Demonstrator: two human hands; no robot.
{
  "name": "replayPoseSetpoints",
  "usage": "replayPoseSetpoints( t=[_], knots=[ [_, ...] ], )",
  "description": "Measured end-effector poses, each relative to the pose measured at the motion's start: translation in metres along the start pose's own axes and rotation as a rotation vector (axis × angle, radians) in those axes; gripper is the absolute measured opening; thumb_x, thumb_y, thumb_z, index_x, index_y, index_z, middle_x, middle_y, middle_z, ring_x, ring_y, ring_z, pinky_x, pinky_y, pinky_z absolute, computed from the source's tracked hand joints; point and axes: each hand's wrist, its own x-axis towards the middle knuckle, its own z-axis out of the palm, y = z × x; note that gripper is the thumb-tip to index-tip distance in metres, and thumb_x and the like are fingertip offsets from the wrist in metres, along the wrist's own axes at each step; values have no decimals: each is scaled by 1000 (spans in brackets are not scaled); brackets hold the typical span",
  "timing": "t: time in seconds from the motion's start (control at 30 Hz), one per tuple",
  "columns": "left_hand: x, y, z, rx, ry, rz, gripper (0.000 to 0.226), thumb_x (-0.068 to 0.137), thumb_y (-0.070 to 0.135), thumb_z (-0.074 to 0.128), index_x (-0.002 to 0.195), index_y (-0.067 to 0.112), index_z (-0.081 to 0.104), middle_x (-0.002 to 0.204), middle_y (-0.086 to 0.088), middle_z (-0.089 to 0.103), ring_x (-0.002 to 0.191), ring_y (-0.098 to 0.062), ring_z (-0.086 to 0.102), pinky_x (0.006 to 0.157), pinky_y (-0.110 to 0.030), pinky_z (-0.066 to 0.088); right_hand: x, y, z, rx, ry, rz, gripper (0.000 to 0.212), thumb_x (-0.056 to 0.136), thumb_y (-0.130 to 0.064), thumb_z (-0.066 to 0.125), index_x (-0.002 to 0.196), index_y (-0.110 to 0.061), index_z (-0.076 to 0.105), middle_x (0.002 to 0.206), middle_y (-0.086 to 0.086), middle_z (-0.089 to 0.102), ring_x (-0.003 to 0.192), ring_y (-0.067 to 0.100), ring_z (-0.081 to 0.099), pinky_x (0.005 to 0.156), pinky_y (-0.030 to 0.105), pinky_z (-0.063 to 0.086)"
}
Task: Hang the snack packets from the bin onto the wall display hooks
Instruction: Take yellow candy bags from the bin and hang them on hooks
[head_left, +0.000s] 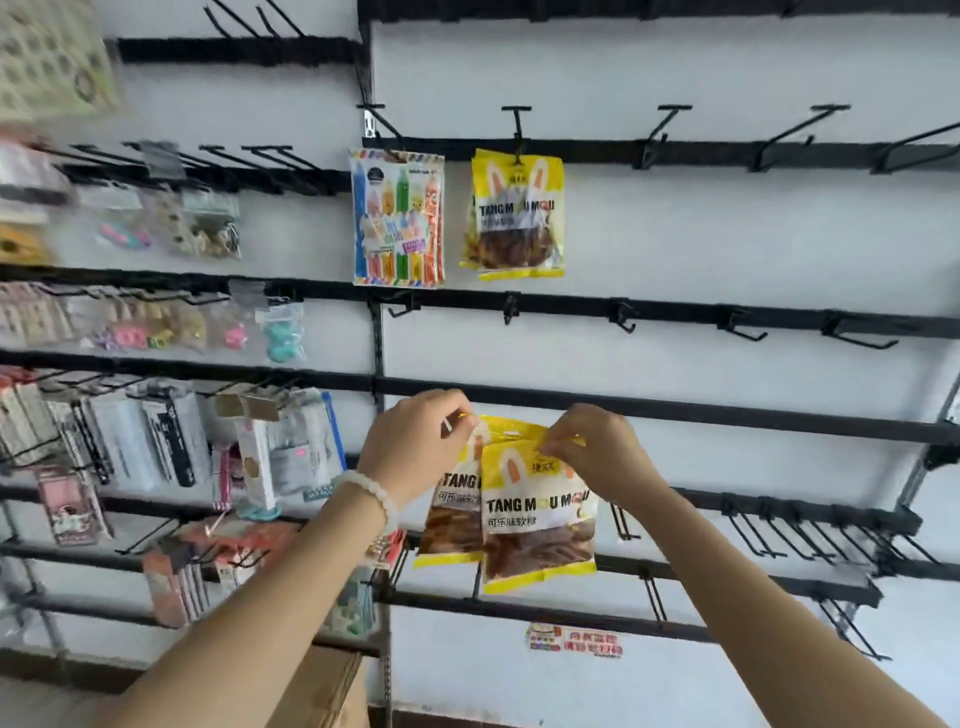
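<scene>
Two yellow snack packets held up before the wall display, ready for hanging. The left hand (415, 441) pinches the top edge of the rear packet (449, 519); the right hand (592, 452) pinches the top edge of the front packet (537, 525), which overlaps the rear one. Both hands are clamped on the packet headers, close together, with the packets dangling below them. The landmark is the hung yellow packet (514, 218) of the same brand, already on its hook (517, 124): the held pair lies well below it and almost directly under it, and a striped packet (397, 218) hangs just to its left. The hook holes in the held packets are partly covered by fingers, so their alignment cannot be told with certainty.

To do the step well, the two headers should likely be squared so the holes coincide, then raised to the landmark's hook, or to a bare hook (670, 130) to its right, and slid on level without creasing the film. The bin is not in view.
</scene>
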Motion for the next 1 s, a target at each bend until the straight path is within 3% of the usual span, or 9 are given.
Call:
replayPoseSetpoints(
  t=[0.17, 0.3, 0.43, 0.57, 0.63, 0.73, 0.83, 0.9, 1.0],
  knots=[
    [38, -33, -13, 8, -14, 18, 16, 89, 35, 56, 84, 21, 61, 64, 10, 55, 59, -13, 53, 50, -23, 35, 49, -26, 4, 39, 148, 42, 5, 80, -18, 69, 76, -15, 69, 78, -12, 58, 64, 14, 59, 53, 7, 40],
    [79, -56, -23, -24, -10, 5, 18, 86, 37, 60, 84, 20, 64, 69, 4, 62, 69, -20, 60, 63, -30, 45, 88, -45, 6, 15, 209, 20, 7, 81, -17, 68, 75, -16, 67, 81, -9, 57, 69, 14, 58, 63, 20, 41],
    [116, -71, -34, -45, -21, 96, 16, 86, 35, 61, 95, 23, 65, 83, 4, 67, 78, -15, 61, 74, -32, 49, 121, -50, 7, -52, 251, -7, 5, 80, -17, 69, 79, -12, 69, 86, -1, 62, 75, 17, 57, 59, 14, 37],
    [144, -77, -37, -44, -68, 150, 18, 85, 35, 62, 100, 27, 67, 81, 8, 65, 81, -12, 60, 81, -33, 47, 141, -48, 6, -104, 270, -32, 5, 81, -19, 68, 81, -14, 69, 87, -3, 60, 82, 13, 54, 63, 14, 36],
    [156, -78, -34, -69, -93, 163, 20, 84, 33, 63, 101, 25, 70, 72, 11, 61, 73, -9, 58, 78, -31, 48, 148, -45, 3, -106, 261, -32, 3, 81, -19, 69, 79, -16, 68, 86, -4, 60, 82, 13, 54, 65, 17, 37],
    [170, -77, -24, -170, -133, 157, 19, 85, 29, 63, 101, 21, 71, 54, 20, 47, 53, 2, 47, 59, -19, 40, 158, -38, -3, -119, 222, -44, 3, 82, -19, 68, 79, -18, 68, 85, -9, 57, 84, 12, 54, 67, 16, 36],
    [185, -72, -16, -265, -155, 129, 17, 87, 21, 63, 99, 15, 72, 54, 23, 46, 47, 10, 48, 49, -7, 33, 171, -29, -14, -119, 186, -65, 9, 83, -20, 67, 75, -24, 64, 83, -14, 54, 83, 9, 53, 67, 12, 36],
    [198, -67, -12, -262, -160, 112, 12, 87, 21, 62, 94, 17, 72, 52, 20, 47, 45, 7, 47, 48, -8, 32, 182, -23, -25, -138, 165, -84, 7, 82, -21, 68, 77, -22, 65, 84, -12, 54, 83, 9, 52, 67, 17, 37],
    [222, -60, -11, -183, -131, 103, 7, 87, 32, 62, 83, 29, 66, 57, 8, 54, 53, -10, 50, 53, -25, 38, 199, -19, -43, -170, 164, -130, 5, 82, -22, 68, 83, -17, 69, 84, -13, 54, 84, 11, 53, 68, 20, 37]
  ],
)
